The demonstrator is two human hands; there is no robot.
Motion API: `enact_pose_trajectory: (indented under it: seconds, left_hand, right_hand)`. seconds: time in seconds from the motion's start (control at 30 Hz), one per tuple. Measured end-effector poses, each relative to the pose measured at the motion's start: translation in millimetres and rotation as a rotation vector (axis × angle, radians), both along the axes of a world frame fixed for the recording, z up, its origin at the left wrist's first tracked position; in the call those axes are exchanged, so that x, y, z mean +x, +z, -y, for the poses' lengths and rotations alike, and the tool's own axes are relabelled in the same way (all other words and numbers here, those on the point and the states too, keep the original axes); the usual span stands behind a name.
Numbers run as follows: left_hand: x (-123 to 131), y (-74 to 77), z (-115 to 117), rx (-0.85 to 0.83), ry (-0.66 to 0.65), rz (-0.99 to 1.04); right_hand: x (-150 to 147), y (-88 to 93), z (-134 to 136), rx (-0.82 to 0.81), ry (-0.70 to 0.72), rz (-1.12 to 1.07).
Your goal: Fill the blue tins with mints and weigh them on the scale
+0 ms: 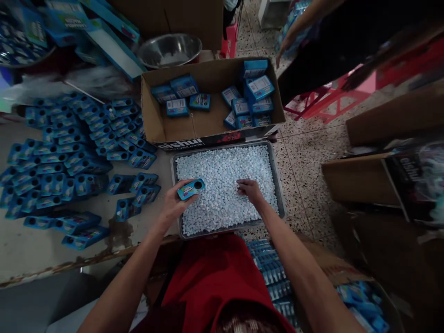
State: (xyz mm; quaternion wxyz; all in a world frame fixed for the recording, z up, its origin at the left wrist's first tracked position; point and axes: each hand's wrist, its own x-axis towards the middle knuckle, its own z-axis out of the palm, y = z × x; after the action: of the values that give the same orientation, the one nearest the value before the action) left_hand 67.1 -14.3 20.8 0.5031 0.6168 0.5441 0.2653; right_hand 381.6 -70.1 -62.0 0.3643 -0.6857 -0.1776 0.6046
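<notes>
My left hand [175, 201] is closed around a small blue box [191, 188] with a dark round hole at one end of its upper face. The box is held over the left part of a grey tray [280, 196] full of small white and pale blue pellets [222, 171]. Over the right half of the same tray, my right hand [249, 190] has its fingers drawn together just above the pellets. Whatever is between those fingertips is too small to make out.
Many blue boxes with holes [83, 138] stand on the table at left. Behind the tray is a cardboard box [208, 125] holding several blue boxes. A metal bowl [189, 46] sits behind it. Another person's arm [305, 23] reaches in at upper right, near pink stools [360, 92].
</notes>
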Motion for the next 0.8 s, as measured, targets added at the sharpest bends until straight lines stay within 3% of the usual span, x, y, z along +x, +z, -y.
enact_pose_trajectory:
  seconds: [0.07,0.2,0.4,0.6,0.8]
  left_hand:
    - [4,-0.8,0,0.032,-0.025,-0.005]
    - [11,-3.0,-3,0.09,-0.034,-0.042]
    - [25,7.3,-8,0.127,-0.098,-0.053]
    - [34,10.7,-11,0.166,-0.161,0.011]
    - [33,4.4,-10,0.19,-0.18,0.029]
  right_hand:
    - [9,9.2,5,0.001,-0.012,-0.057]
    - [35,45.1,13,-0.004,-0.001,-0.139]
    - [41,103.1,-4,0.008,0.063,-0.202]
    - [33,152.7,-33,0.052,0.215,-0.059]
    - [21,177.3,-56,0.104,0.332,0.127]
